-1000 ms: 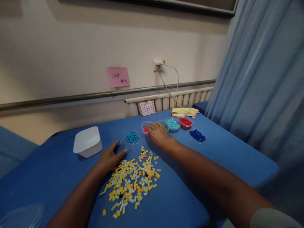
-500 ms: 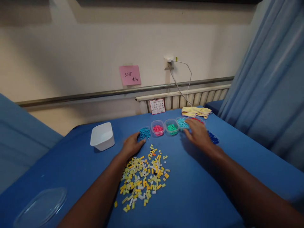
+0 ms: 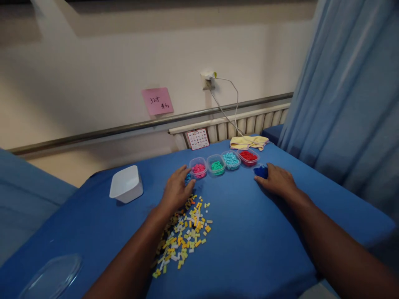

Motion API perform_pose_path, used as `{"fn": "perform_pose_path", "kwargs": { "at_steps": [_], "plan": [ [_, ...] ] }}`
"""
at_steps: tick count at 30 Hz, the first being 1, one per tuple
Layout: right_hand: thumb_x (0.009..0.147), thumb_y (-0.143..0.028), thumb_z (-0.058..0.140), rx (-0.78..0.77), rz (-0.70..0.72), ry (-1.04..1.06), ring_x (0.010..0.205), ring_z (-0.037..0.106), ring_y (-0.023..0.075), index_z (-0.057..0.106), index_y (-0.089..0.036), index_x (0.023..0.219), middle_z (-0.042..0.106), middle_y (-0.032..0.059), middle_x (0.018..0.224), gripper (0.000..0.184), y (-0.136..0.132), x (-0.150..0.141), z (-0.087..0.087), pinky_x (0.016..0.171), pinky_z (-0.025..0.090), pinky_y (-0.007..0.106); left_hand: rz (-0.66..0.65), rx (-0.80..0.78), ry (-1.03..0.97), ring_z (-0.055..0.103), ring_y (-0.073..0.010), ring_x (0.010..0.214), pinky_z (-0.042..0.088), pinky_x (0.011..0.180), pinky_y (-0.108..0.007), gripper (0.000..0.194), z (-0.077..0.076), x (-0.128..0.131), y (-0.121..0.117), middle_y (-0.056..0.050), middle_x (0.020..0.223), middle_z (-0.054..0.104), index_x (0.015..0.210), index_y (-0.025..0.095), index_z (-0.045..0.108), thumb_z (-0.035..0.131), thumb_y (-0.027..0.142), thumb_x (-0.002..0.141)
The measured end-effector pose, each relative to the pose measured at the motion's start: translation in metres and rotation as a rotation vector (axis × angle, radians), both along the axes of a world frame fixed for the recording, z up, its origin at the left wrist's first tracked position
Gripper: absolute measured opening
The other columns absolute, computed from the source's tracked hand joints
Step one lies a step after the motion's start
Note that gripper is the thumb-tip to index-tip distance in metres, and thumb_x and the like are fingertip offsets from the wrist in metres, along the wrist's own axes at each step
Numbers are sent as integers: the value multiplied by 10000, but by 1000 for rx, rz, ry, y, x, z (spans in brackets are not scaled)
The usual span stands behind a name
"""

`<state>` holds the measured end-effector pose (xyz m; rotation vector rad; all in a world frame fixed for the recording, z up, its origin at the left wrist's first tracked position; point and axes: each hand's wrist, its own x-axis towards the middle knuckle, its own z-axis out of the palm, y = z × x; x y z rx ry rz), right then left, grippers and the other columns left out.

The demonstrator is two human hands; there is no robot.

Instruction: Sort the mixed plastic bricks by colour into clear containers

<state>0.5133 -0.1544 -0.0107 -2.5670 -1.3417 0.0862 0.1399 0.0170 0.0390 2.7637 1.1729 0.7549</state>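
Dark-blue building bricks [image 3: 261, 172] lie right of centre, with the right hand [image 3: 278, 179] curved over their near side, thumb and fingers parted. Mid-frame, the left hand [image 3: 176, 187] bends about blue bricks [image 3: 187, 178], thumb apart from fingers; whether either hand grips anything, I cannot tell. Between them, slightly higher, four clear tubs [image 3: 217, 174] hold pink, green, light-blue and red bricks. Yellow and white bricks [image 3: 187, 238] spread loose at lower centre, partly behind the left forearm; a white basin [image 3: 126, 189] stands left of centre.

Blue-covered table [image 3: 246, 232] | loose bricks [image 3: 180, 240] | white bin [image 3: 127, 194] | small clear tubs [image 3: 215, 159] | yellow cloth [image 3: 246, 143] | clear lid [image 3: 51, 276]
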Motion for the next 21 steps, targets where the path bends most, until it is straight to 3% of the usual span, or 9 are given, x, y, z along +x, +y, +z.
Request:
{"fn": "perform_pose_path", "kwargs": {
  "at_steps": [4, 9, 15, 21],
  "plan": [
    [959, -623, 598, 166, 78, -79, 1307, 617, 426, 592, -110, 1402, 667, 268, 1396, 679, 0, -1, -7, 1089, 459, 549, -88, -89, 46, 537, -333, 1501, 428, 1266, -553, 485, 14, -1, -39, -120, 1631, 562, 1410, 230, 713, 566, 485, 1024],
    [1014, -546, 537, 423, 399, -86, 1536, 428, 430, 500, -123, 1587, 459, 257, 1663, 713, 9, -29, -13, 1231, 369, 606, -17, -323, 250, 354, -345, 1626, 295, 1344, -535, 672, 15, -41, -79, -71, 1754, 375, 1585, 260, 583, 495, 648, 1043],
    [1063, -524, 513, 357, 739, -27, 1583, 403, 383, 546, -153, 1586, 443, 213, 1703, 642, 8, -77, -14, 1280, 345, 606, -78, -426, 459, 211, -317, 1678, 130, 1374, -576, 764, 13, -66, -119, -75, 1792, 247, 1721, 274, 346, 342, 695, 1083],
    [1092, -646, 424, 244, 901, 76, 1628, 337, 339, 450, -168, 1668, 378, 176, 1743, 749, -5, -123, -18, 1310, 329, 570, 104, -360, 422, 142, -327, 1691, 113, 1368, -580, 794, 10, -106, -129, -126, 1809, 162, 1729, 183, 316, 242, 668, 1104]
  ]
}}
